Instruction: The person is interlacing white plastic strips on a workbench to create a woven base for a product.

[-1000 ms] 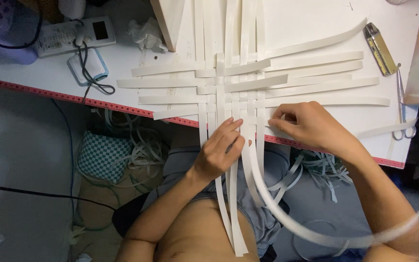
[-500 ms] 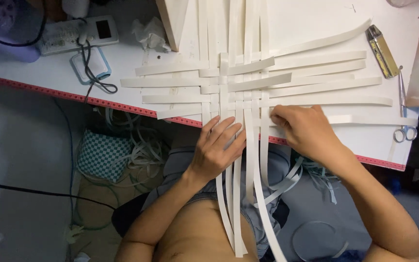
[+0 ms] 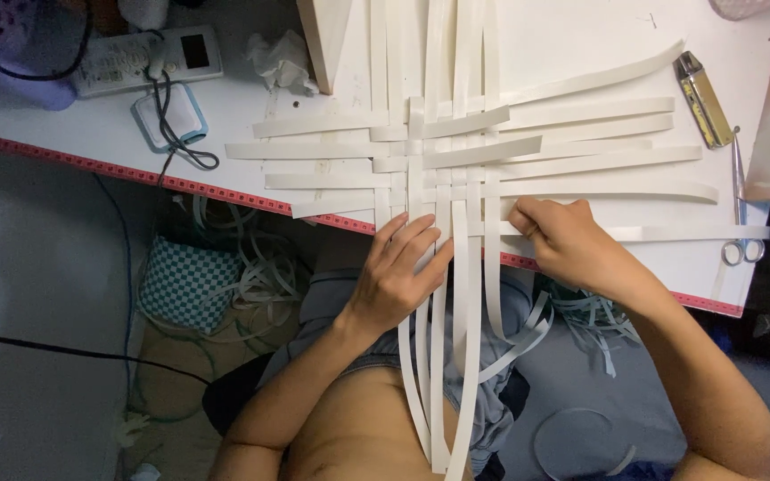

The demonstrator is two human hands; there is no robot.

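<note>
A woven mat of flat white strips point(image 3: 443, 160) lies on the white table point(image 3: 581, 44), with long vertical strips hanging over the near edge onto my lap. My left hand point(image 3: 398, 276) lies on the hanging vertical strips at the table's edge, fingers spread and pressing them. My right hand point(image 3: 563, 245) pinches a horizontal white strip point(image 3: 688, 233) at the lowest row, just right of the vertical strips.
Scissors point(image 3: 741, 205) and a small metal tool point(image 3: 704, 89) lie at the table's right. A power strip point(image 3: 149, 61), a cable and crumpled paper point(image 3: 282, 62) sit at the left. A checked bag point(image 3: 191, 283) and loose strip offcuts lie on the floor.
The long curved strip that hung loose at the right a second ago now lies flat across the table as the lowest row. My right hand has moved slightly right along it.
</note>
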